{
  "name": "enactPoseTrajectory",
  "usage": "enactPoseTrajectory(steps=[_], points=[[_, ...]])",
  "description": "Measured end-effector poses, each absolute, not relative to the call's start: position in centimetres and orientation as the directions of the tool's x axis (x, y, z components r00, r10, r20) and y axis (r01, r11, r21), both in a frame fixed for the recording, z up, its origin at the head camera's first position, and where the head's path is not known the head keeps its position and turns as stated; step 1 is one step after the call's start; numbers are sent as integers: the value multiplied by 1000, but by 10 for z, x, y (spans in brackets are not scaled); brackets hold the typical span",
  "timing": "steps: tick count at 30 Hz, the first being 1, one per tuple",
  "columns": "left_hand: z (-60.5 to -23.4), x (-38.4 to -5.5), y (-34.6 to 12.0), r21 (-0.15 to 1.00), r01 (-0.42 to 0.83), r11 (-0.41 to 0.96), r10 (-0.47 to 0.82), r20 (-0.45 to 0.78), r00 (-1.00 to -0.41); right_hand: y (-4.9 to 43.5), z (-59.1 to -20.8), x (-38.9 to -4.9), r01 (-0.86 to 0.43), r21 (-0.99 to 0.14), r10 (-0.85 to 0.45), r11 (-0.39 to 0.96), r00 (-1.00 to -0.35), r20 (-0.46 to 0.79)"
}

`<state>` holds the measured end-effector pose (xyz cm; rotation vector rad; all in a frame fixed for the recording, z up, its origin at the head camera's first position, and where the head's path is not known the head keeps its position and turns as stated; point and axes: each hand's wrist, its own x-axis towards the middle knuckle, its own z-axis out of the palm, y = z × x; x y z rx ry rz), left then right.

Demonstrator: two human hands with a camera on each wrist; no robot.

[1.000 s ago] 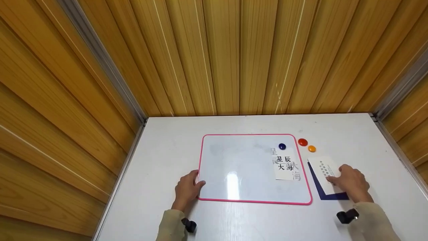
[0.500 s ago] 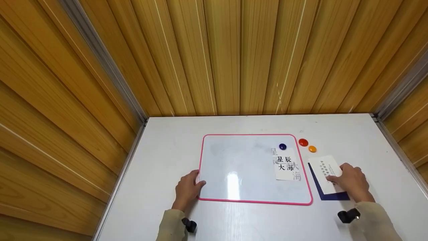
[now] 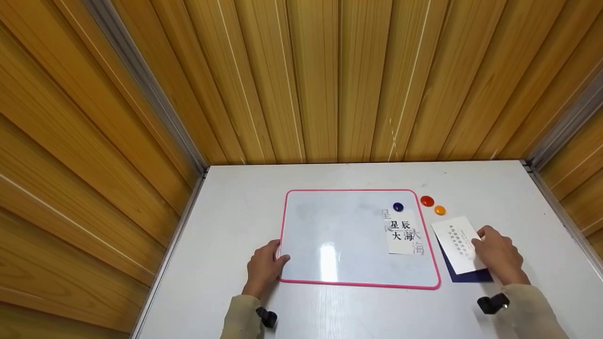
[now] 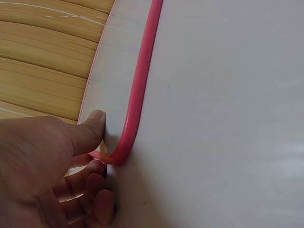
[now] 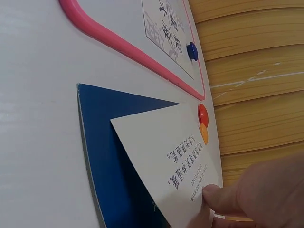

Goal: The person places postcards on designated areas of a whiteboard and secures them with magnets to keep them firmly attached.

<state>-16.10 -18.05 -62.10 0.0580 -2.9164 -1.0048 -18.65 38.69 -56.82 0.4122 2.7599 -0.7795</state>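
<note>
My left hand [image 3: 264, 263] holds the lower left edge of a pink-framed whiteboard [image 3: 330, 226], its thumb on the face near the corner in the left wrist view. My right hand [image 3: 500, 254] pinches a white card [image 3: 454, 242] with printed characters by its right side. That card is tilted and partly raised above a dark blue card [image 5: 102, 128], which lies on the table right of the board. On the board's right part sits another printed card [image 3: 400, 245], with a blue round magnet [image 3: 398, 207] at its top. The right fingertips under the white card are mostly hidden.
A red magnet [image 3: 427, 201] and an orange magnet [image 3: 440, 210] lie on the white table [image 3: 245, 197] just beyond the board's upper right corner. Wood-panelled walls [image 3: 311, 84] close in the table at the back and sides.
My right hand has shifted its hold on the white card, its thumb moving to the card's right edge. The card has come up off the blue one. The left hand stays put.
</note>
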Motion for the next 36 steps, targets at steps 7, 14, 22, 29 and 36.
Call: enactPoseTrajectory(steps=[7, 14, 22, 29, 36], points=[[-622, -161, -181, 618, -7, 786, -46, 47, -998, 385, -566, -186, 315, -476, 204, 821, -941, -270], [-623, -161, -181, 597, 4, 802, -43, 64, -997, 383, -566, -189, 321, -489, 235, 811, -944, -232], [-622, -162, -181, 601, -11, 799, -47, 44, -998, 381, -562, -190, 313, -494, 242, 811, -949, -204], [-621, -161, -181, 606, -24, 795, -51, 27, -998, 378, -560, -190, 283, -511, 238, 812, -959, -153], [-622, -162, -180, 607, -25, 795, -54, 30, -998, 375, -559, -191, 266, -517, 235, 814, -964, -126]])
